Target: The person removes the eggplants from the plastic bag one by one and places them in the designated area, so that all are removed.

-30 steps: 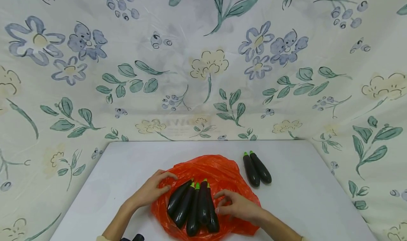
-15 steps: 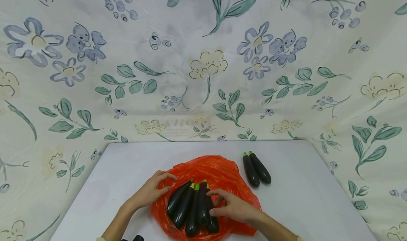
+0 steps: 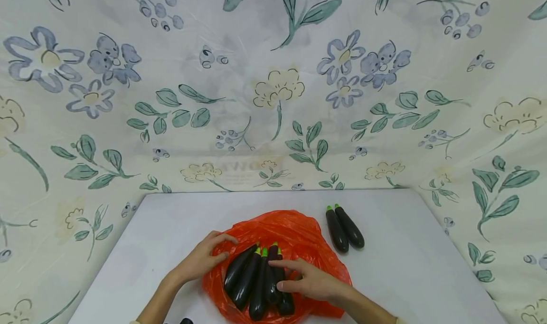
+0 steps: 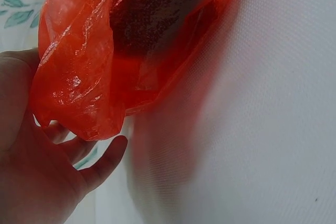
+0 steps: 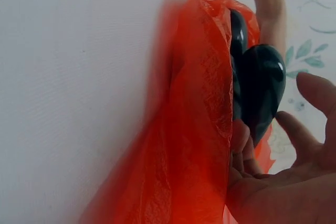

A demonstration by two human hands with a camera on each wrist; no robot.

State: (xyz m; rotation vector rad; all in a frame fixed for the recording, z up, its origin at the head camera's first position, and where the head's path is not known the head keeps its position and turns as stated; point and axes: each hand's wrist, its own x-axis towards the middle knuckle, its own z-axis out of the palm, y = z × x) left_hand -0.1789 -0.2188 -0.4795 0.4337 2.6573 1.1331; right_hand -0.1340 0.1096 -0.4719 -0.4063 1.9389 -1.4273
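Observation:
Several dark eggplants (image 3: 245, 280) with green stem ends lie side by side on an opened red plastic bag (image 3: 295, 224). My left hand (image 3: 201, 260) rests at the bag's left edge, thumb and index finger spread apart; in the left wrist view, red film (image 4: 79, 77) drapes against that hand. Over the rightmost eggplants reaches my right hand (image 3: 309, 281), thumb and index finger apart. The right wrist view has a fingertip right at the rounded end of an eggplant (image 5: 265, 77), while the other fingers bend down beside the bag's film.
Two more eggplants (image 3: 345, 229) lie together on the white table (image 3: 397, 267), right of the bag. A small black object (image 3: 186, 321) shows at the bottom edge. Floral-patterned cloth (image 3: 273, 124) stands behind the table and along its sides.
My right hand has moved left, from the side of the rightmost eggplant to over the rightmost eggplants. The left hand stays at the bag's edge.

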